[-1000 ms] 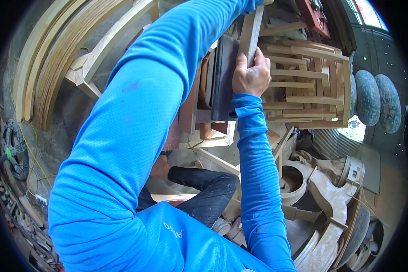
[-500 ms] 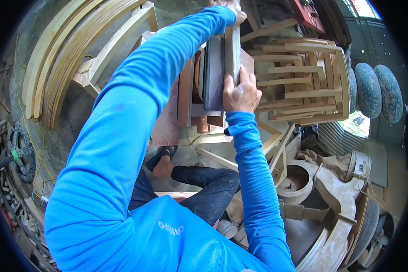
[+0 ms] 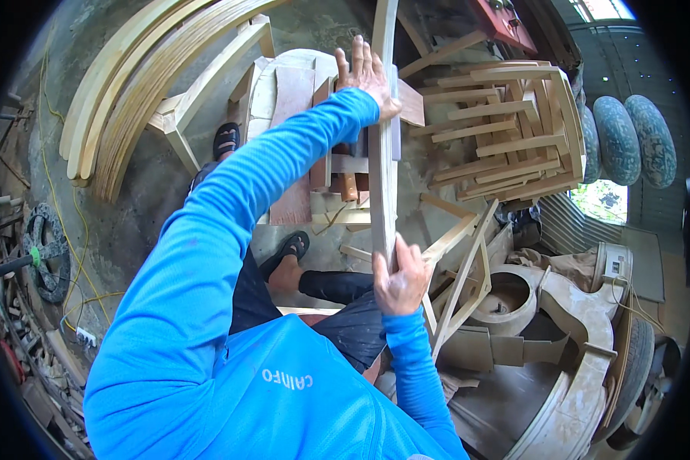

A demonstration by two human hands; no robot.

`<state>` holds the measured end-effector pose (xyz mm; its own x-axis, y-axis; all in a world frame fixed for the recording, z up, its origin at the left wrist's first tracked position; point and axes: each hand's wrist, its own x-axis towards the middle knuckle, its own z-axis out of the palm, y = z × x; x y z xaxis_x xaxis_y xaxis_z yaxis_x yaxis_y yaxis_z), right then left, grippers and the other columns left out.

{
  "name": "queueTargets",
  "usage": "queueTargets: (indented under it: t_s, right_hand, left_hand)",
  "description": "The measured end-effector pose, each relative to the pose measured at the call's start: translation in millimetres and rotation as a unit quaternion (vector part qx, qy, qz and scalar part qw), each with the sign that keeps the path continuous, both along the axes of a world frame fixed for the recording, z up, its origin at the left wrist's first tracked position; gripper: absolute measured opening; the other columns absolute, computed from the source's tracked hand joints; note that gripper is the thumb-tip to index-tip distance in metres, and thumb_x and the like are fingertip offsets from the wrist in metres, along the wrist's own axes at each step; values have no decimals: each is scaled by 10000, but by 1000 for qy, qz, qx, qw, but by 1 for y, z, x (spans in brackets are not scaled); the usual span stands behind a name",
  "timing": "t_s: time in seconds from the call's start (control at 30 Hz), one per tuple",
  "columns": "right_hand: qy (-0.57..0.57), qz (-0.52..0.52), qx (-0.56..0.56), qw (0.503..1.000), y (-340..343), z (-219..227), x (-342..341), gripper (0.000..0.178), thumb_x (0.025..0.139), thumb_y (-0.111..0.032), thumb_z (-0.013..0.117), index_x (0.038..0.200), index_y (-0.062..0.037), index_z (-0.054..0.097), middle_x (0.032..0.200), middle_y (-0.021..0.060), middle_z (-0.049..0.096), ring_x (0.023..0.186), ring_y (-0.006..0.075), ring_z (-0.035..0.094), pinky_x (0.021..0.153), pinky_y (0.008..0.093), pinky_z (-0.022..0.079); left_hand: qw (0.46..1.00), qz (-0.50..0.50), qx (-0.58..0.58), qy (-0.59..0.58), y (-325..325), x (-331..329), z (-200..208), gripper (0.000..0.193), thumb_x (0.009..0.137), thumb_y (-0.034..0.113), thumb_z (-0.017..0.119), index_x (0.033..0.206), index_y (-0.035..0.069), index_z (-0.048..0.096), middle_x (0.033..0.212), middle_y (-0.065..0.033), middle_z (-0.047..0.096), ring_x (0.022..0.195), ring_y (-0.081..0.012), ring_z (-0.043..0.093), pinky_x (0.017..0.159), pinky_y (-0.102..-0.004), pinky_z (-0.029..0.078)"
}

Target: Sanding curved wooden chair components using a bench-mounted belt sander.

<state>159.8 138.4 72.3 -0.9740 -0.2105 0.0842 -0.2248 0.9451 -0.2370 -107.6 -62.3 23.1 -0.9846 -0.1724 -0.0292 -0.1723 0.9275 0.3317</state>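
Observation:
A long pale wooden bar [image 3: 382,184] runs away from me over a low wooden stand [image 3: 320,165]. My left hand [image 3: 366,80] rests on the bar's farther part, its fingers stretched out and apart and the heel of the palm against the wood. Round the near end of the bar, my right hand [image 3: 401,282] is closed, thumb up along its side. Under the bar, a brown roller [image 3: 349,186] shows at the near end of the stand, and a grey-purple flat surface [image 3: 395,126] peeks out on the right. My left forearm hides part of the stand.
Curved wooden strips [image 3: 123,107] are stacked at the far left. A pile of slatted wooden frames [image 3: 506,126] stands right of the stand. Nearer, an angled wooden frame [image 3: 468,276] leans beside a dusty machine housing [image 3: 506,303]. A yellow cord [image 3: 47,176] crosses the left floor.
The bar has come toward me, its near end now well past the stand. My right hand has moved back with it. My left hand has come nearer, and its fingers have spread.

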Motion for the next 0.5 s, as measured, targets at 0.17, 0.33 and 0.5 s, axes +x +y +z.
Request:
queueTargets:
  t_s: [0.17,0.33,0.5]
  right_hand:
    - [48,6,4,999,-33,-26,-82,460,797,-262,715,1216,-79,674,931,123,608,878,322,627,782,438,419]
    - [66,-5,-14,998,-71,-56,-165,502,809,-288,706,1266,-86,658,1007,135,642,948,321,645,806,446,427]
    - [110,-17,-42,993,-103,-62,-227,516,841,-302,697,1295,-64,638,1061,149,653,997,332,641,854,448,428]
  left_hand:
    - [993,58,86,50,-38,-74,-10,1024,831,536,604,1601,-10,208,1676,-207,226,1591,-344,-24,1238,-612,-44]
    - [963,68,261,11,-70,-143,14,977,885,418,582,1618,-10,97,1587,-236,406,1558,-377,205,1271,-538,-20]
    - [915,95,389,49,-88,-199,38,984,853,323,659,1622,43,114,1493,-257,513,1409,-384,486,1232,-450,282]
